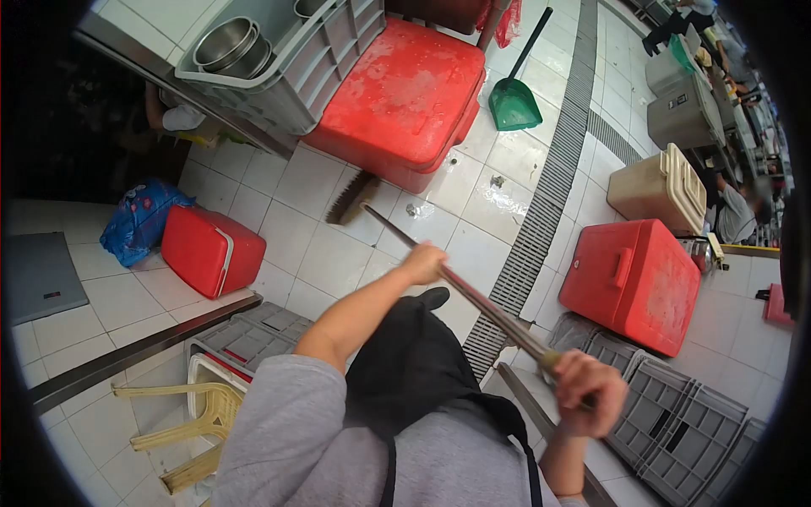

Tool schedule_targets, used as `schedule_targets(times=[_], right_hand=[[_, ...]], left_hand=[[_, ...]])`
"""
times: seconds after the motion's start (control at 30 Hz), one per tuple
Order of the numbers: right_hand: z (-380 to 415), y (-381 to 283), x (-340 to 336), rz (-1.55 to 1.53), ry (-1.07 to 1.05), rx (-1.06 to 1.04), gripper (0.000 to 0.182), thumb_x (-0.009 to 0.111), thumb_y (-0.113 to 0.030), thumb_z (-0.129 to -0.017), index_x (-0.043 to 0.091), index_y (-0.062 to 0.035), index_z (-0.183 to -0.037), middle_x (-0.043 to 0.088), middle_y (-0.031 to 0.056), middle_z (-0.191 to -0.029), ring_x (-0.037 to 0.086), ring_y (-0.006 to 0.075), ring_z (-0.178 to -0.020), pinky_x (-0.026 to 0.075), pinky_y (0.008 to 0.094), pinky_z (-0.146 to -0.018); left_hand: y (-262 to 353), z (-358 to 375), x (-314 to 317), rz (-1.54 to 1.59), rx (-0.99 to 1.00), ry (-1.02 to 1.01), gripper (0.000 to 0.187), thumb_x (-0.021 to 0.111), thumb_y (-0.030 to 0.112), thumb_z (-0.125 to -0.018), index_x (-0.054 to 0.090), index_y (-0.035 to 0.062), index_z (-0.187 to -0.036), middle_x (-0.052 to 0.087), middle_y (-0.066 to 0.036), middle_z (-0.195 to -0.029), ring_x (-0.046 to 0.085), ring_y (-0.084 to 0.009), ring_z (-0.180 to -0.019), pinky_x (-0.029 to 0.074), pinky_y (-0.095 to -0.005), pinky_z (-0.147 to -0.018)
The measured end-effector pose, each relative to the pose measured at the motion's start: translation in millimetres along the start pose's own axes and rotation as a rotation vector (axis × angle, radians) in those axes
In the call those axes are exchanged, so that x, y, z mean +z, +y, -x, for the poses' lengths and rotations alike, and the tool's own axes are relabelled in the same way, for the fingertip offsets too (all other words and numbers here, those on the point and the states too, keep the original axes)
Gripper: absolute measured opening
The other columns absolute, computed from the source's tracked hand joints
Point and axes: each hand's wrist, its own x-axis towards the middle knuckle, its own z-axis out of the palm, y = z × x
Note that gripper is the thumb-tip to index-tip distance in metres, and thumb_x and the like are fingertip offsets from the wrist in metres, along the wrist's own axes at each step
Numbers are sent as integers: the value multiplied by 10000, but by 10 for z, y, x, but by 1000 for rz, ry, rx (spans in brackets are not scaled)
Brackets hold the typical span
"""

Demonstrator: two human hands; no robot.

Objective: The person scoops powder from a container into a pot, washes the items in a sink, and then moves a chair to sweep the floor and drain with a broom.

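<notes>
A long-handled broom [494, 319] runs diagonally across the middle of the view. Its dark-bristled head [351, 198] rests on the white tiled floor beside a large red cooler box [404, 89]. Partway down the handle, my left hand [425, 264] is wrapped round it. My right hand [591, 391] grips near its upper end, at the lower right. Small bits of dirt [412, 210] lie on the wet tiles past the broom head. A green long-handled dustpan [515, 106] stands on the floor beyond the cooler.
A grey crate [325, 80] with steel bowls [228, 49] is at upper left. A small red cooler [211, 252] and blue bag [144, 221] sit left. A drain grate [541, 228] crosses the floor. Right stand another red cooler [629, 283] and grey crates [667, 414]. People work at far right.
</notes>
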Motion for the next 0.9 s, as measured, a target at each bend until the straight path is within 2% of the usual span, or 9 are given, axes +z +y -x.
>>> schedule_targets(times=[0.17,0.3,0.37,0.47,0.53,0.57,0.6,0.7,0.9], right_hand=[[80,-710,156,183,-161,-222,366,456,-296,-819,464,-30,-567,446,3,-435,453,108,-353,409,240,-388],[352,-1098,419,126,-387,-344,276,542,-197,-792,488,-24,-584,469,13,-446,473,114,-360,426,250,-368],[576,-1444,519,-6,-301,-481,209,567,-169,-746,494,-63,-581,481,10,-415,496,90,-349,422,168,-371],[743,-1732,353,-181,-523,-417,194,602,-142,-739,513,-44,-598,490,17,-434,493,114,-355,436,223,-370],[691,-1601,249,-370,-653,-289,202,596,-130,-746,528,-25,-588,468,36,-425,461,136,-347,415,262,-348],[828,-1288,294,-470,-347,-254,279,612,-228,-740,518,-38,-559,472,48,-435,444,150,-341,392,251,-336],[778,-998,351,-396,-274,-184,331,576,-287,-754,515,-38,-546,465,40,-442,424,155,-355,359,269,-344],[791,-201,319,-366,-191,94,307,474,-224,-782,526,36,-629,419,34,-423,420,155,-435,368,307,-503],[356,-269,-587,-414,-258,38,334,502,-259,-785,538,65,-710,413,28,-418,401,129,-400,369,284,-484]], left_hand=[[888,-109,88,186,41,-91,220,578,259,-648,517,67,-560,543,-153,-608,534,-353,-636,423,-432,-569],[1393,237,-249,320,36,-68,273,538,280,-715,509,58,-558,538,-160,-599,529,-355,-628,422,-434,-581],[1694,467,-513,369,134,1,364,507,294,-754,458,27,-510,500,-172,-553,491,-364,-561,380,-421,-499],[1892,934,-724,238,263,77,326,510,269,-759,486,30,-539,486,-168,-538,484,-353,-536,368,-421,-485],[1645,1205,-664,192,191,124,298,525,240,-752,482,28,-547,477,-168,-537,483,-352,-534,367,-420,-485],[1560,1311,-787,148,127,104,275,541,213,-739,482,24,-549,480,-172,-553,485,-358,-548,366,-422,-488],[1263,1419,-628,145,-95,57,88,575,143,-630,551,61,-609,531,-144,-603,520,-341,-614,411,-425,-556],[411,1672,-250,-116,-167,-63,90,576,128,-611,548,46,-586,533,-171,-605,529,-359,-627,427,-427,-584],[853,863,350,5,-169,-126,113,560,144,-601,527,44,-558,534,-170,-601,527,-364,-629,425,-437,-578]])
